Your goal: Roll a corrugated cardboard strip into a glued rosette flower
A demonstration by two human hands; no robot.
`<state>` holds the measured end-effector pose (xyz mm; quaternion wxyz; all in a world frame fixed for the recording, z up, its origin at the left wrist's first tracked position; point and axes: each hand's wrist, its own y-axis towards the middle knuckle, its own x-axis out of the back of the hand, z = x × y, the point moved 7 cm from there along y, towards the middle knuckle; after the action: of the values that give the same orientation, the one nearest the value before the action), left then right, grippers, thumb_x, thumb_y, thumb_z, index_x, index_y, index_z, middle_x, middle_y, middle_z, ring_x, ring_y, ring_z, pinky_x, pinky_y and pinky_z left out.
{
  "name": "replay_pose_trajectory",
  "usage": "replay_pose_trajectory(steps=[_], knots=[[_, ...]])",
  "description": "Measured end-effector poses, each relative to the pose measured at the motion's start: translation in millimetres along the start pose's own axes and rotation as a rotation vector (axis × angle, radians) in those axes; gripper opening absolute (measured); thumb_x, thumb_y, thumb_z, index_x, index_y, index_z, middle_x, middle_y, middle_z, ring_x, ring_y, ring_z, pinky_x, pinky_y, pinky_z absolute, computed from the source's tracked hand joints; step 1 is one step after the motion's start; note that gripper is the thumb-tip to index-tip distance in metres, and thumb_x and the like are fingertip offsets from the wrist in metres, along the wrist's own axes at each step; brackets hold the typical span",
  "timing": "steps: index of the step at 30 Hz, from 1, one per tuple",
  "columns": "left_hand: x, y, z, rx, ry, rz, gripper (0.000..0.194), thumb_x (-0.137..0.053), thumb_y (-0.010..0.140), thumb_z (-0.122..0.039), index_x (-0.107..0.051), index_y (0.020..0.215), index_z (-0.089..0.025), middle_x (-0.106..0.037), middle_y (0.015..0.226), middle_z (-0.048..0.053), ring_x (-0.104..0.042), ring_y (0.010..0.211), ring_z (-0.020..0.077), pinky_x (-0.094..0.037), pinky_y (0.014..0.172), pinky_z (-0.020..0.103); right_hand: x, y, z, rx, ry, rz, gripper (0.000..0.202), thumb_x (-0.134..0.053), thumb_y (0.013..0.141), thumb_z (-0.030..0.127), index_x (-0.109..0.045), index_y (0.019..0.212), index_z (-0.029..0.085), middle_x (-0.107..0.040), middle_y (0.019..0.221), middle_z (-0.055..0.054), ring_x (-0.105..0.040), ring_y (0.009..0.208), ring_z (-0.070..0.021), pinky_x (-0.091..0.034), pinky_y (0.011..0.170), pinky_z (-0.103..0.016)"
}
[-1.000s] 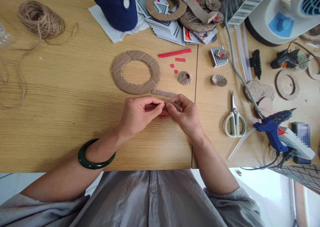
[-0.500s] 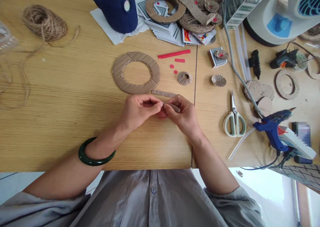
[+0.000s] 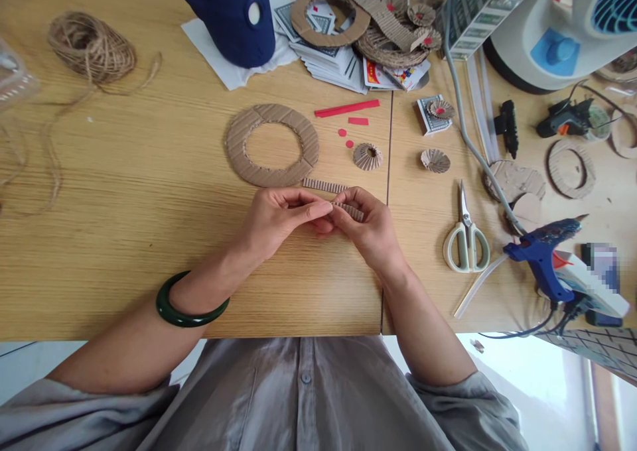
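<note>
Corrugated cardboard, cut to a narrow ribbed strip, has my attention through the head view. It sits between both hands over the worktop, nearer the body than a second strip lying flat and the broad cardboard ring. The right hand has thumb and fingers gripping the ribbed strip, a short length of which shows between them. The left hand brings its thumb and fingers to the strip's left end; whether they pinch it or only rest against it, I can't tell from here.

For fine handling like this, I'd ask for a light grip close to the end, so the ridges don't flatten, and for the long edges to be level with each other. Small movements of the left thumb should suit card this thin better than a hard squeeze, which might crease it across a rib.

Much escapes me. The ribbed strip's left end is covered by the left thumb, and I can't see its underside. The second strip's right end runs behind the right hand's fingers. A navy cap is cut off at the top, a white fan at the upper right, and a device at the right is blurred into blocks.
</note>
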<state>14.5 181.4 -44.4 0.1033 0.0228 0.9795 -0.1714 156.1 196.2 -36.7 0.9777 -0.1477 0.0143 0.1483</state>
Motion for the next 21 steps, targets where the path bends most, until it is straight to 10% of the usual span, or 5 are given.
replay_pose_trajectory(steps=[21], knots=[[-6.8,-2.3,-2.4,0.014,-0.101,0.027,0.016,-0.078,0.082,-0.033,-0.080,0.082,-0.018,-0.078,0.072,0.003,-0.071,0.058,0.0140,-0.061,0.061,0.027,-2.3,3.2,-5.1,-0.040,0.137,0.016,0.048,-0.087,0.069,0.058,-0.061,0.090,0.022,-0.057,0.067,0.007,-0.051,0.058,-0.0075,-0.047,0.054,-0.021]])
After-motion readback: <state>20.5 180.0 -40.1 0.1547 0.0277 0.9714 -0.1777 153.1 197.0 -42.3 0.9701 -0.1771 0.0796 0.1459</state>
